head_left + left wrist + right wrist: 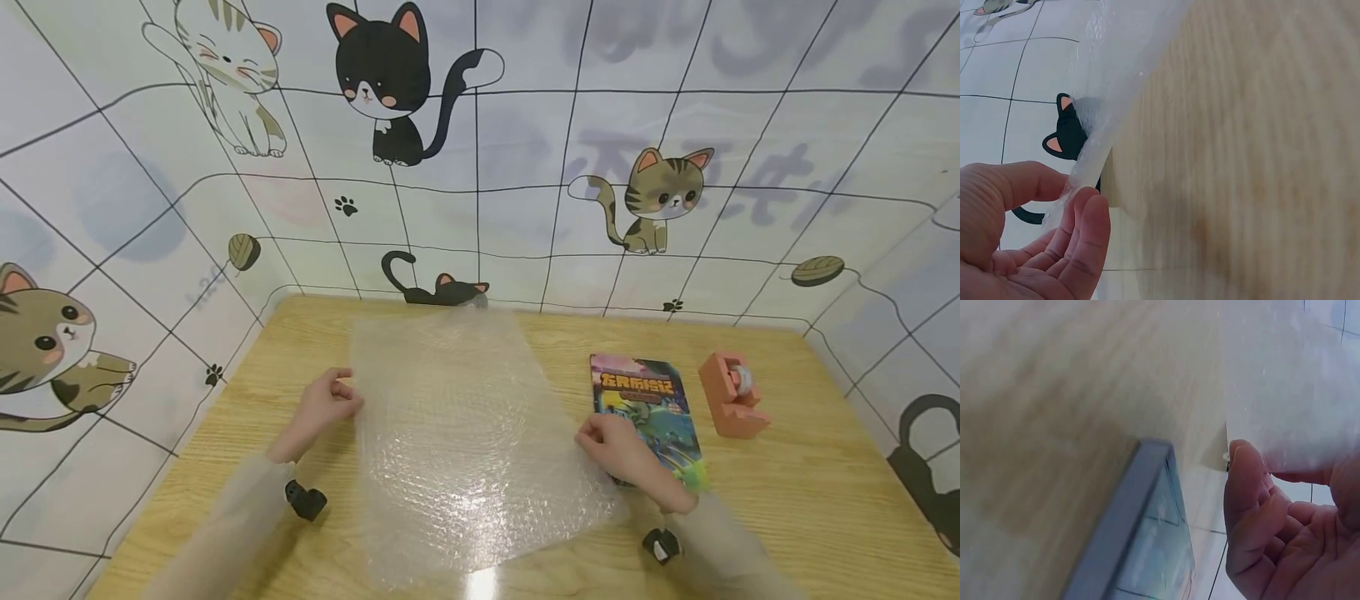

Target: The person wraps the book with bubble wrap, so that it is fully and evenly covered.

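Note:
A clear sheet of bubble wrap (457,417) spreads between my two hands over the wooden table. My left hand (326,410) pinches its left edge between thumb and fingers; in the left wrist view the wrap (1129,69) runs up from those fingertips (1092,209). At the right edge my right hand (618,450) pinches the sheet, and the right wrist view shows the film (1291,394) between its thumb and finger. Under and beyond the right hand lies a colourful book (648,396), partly hidden by that hand and forearm.
Right of the book stands a pink tape dispenser (731,396) with a roll in it. Walls printed with cartoon cats (382,75) and grid lines bound the wooden table (787,500) at the back and sides. Each wrist wears a small black camera (306,500).

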A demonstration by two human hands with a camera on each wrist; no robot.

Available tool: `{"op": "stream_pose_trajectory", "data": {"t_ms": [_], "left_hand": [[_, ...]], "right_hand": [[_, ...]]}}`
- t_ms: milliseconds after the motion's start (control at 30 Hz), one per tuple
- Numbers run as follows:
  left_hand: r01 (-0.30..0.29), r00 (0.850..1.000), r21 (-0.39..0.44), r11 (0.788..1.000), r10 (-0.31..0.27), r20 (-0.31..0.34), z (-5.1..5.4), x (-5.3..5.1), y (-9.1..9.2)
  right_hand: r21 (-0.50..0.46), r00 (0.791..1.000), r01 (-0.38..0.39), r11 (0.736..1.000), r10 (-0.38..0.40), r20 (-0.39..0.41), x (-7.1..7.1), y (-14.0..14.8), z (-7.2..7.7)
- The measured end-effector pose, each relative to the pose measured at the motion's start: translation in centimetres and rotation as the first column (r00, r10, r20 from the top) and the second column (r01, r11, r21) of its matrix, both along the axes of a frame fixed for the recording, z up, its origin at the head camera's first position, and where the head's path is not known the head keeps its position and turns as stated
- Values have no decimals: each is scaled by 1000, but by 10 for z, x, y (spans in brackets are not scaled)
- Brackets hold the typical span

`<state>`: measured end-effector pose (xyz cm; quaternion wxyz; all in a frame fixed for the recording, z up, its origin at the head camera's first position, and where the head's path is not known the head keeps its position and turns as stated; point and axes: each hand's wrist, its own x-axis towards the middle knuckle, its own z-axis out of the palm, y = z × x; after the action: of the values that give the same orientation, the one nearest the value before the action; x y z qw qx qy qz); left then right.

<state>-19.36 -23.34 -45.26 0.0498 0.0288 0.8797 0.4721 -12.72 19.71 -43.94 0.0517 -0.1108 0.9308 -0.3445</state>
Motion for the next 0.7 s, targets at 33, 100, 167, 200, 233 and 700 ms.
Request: {"op": "stream_pose_trajectory", "data": {"t_ms": [33, 100, 167, 200, 233, 700], "left_hand": [[-6, 1000, 10, 1000, 6, 9, 0, 5, 0], [-16, 999, 39, 999, 15, 32, 0, 13, 0], [-28, 998, 73, 997, 24, 50, 0, 21, 1], [-35, 998, 89, 995, 30, 57, -1, 24, 1], [-43, 997, 101, 994, 37, 64, -1, 26, 2], [-110, 989, 175, 978, 91, 114, -5, 55, 13]], "right_hand": [[11, 1000, -3, 1000, 3, -19, -3, 1, 0], [22, 999, -2, 1000, 3, -39, -8, 3, 0], [31, 998, -2, 1000, 4, -58, -14, 5, 0], [31, 998, -4, 1000, 6, -64, -17, 6, -1], [34, 998, -4, 999, 7, -69, -20, 7, -1], [92, 995, 18, 996, -8, -99, -51, 15, -4]]}}
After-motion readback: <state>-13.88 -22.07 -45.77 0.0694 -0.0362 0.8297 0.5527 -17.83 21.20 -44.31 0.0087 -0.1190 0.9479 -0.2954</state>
